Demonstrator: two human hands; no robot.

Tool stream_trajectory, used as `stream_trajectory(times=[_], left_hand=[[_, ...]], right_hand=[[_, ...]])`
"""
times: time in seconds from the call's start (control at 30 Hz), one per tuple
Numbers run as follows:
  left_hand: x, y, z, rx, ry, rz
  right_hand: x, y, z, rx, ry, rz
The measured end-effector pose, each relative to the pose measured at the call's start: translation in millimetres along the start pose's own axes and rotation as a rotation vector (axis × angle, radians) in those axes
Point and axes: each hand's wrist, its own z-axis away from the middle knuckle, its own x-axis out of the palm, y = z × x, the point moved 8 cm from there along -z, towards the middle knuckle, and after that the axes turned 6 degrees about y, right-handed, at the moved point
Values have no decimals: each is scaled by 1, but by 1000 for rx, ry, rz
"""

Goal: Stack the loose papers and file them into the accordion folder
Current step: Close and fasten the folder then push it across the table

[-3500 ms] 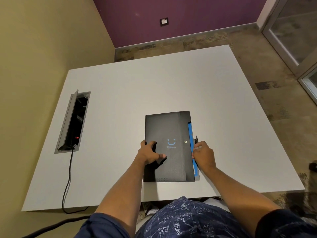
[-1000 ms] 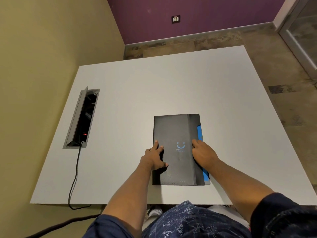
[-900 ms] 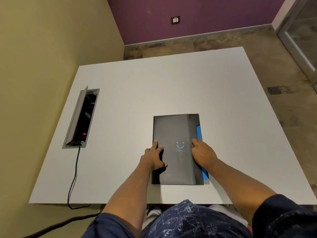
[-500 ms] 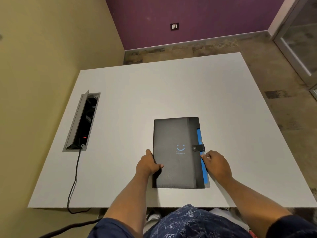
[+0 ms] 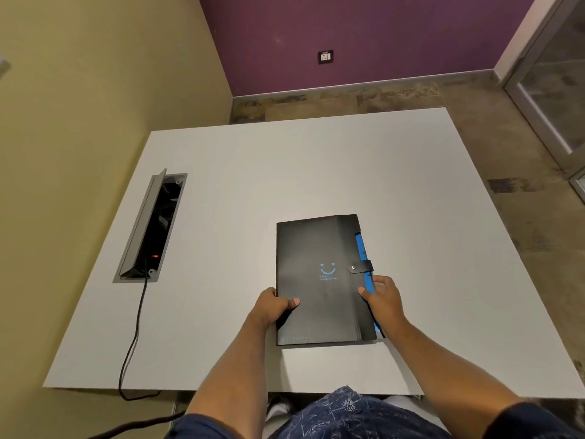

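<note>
A black accordion folder (image 5: 319,248) with a blue smiley print lies closed on the white table (image 5: 316,169), near the front edge. Its snap strap is fastened across the right edge, where a blue inner strip shows. My left hand (image 5: 272,307) grips the folder's left edge with the thumb on top. My right hand (image 5: 383,296) grips the right edge just below the strap, thumb on the cover. No loose papers are in sight.
A grey cable box (image 5: 150,229) with its lid up is set into the table at the left; a black cord (image 5: 134,337) runs from it over the front edge. A yellow wall is close on the left.
The strap went from unfastened to snapped shut over the cover. Both hands slid from lying flat on the cover out to the folder's left and right edges and took hold.
</note>
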Motion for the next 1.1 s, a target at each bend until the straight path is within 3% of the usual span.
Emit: stream_trajectory(times=[0.17,0.3,0.57,0.73,0.93,1.1], left_hand=[[-12,20,-6,-4,-63,300],[-34,50,-18,68,-64,324],[-92,99,-58,152,97,421],[-131,122,-89,177,153,299],[-166,131,-126,122,185,128],[-191,135,-156,192,351,242]], right_hand=[[14,-29,-9,-41,35,-28],[35,-62,-28,-22,-2,-41],[99,-125,-64,-23,-313,-102],[153,-143,-66,42,-540,-45],[202,-164,-90,24,-463,-69],[247,-188,-112,-7,-367,-109]])
